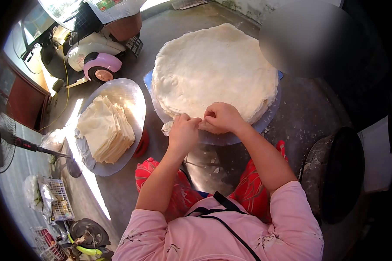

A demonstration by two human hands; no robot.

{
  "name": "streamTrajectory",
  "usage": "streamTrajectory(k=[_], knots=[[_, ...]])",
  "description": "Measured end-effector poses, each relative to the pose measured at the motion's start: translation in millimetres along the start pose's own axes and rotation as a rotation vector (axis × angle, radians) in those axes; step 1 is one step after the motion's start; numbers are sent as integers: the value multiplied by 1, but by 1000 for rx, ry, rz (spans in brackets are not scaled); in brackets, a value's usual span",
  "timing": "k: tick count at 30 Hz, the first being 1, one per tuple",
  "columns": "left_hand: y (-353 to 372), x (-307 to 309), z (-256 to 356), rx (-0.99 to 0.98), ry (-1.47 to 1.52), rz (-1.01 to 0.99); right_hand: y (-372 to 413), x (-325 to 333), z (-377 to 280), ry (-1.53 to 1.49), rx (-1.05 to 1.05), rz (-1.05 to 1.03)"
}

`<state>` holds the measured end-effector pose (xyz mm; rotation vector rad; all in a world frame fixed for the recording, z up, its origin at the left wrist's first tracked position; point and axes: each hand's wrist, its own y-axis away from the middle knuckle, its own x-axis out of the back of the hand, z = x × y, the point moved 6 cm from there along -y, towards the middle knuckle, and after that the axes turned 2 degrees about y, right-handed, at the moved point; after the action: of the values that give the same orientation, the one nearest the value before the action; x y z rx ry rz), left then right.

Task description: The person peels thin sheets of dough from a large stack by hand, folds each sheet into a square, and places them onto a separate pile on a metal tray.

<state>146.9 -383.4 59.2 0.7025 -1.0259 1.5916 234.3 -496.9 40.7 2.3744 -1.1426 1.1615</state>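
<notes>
A large, round, pale stack of thin dough sheets (215,71) lies in front of me, its layers showing along the near edge. My left hand (185,130) is closed in a pinch at that near edge, with a small loose flap of dough (166,128) beside it. Close by on the right, my right hand (223,117) also pinches the dough's rim, fingertips almost meeting those of the left. My fingers partly cover the bit of dough between them. Under the stack shows a round metal tray (231,139).
To the left, a stack of folded dough sheets (106,128) rests on a round metal tray (137,98). A fan (4,137), a pink and white scooter (102,63) and a plastic basket (59,198) stand farther left. A large dark round pan (342,174) is at my right.
</notes>
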Motion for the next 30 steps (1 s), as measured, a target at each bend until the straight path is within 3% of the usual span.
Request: streamTrajectory(k=[4,7,9,10,12,16,17,19,21,22,24,27,29,30], knots=[[0,-1,-1,14,-12,-26,-1,-1,5,-86,-89,-27],[1,-1,0,17,-20,-42,-2,3,6,9,-75,62],[0,-2,0,19,-27,-57,-1,12,9,95,-58,282],[0,-3,0,22,-33,-71,-3,12,11,94,-57,282],[1,-4,1,-1,-24,-37,-5,15,21,93,-179,341],[0,1,9,-14,-71,72,-7,3,17,-44,-154,340],[1,1,7,-11,-71,75,-9,-2,14,-18,-167,248],[1,-8,10,-97,-278,-32,-10,-8,13,10,-177,154],[1,-10,13,-54,-329,-90,-11,-7,4,5,32,143],[2,-12,12,-15,-381,-151,-13,-4,5,7,38,138],[5,-10,10,-37,-376,-124,-18,7,11,118,-24,137],[7,-5,12,-63,-377,-100,-18,46,31,57,-164,484],[6,-4,13,-54,-380,-87,-20,63,65,-29,-347,623],[6,-4,12,-45,-344,-78,-20,66,85,-20,-464,571]])
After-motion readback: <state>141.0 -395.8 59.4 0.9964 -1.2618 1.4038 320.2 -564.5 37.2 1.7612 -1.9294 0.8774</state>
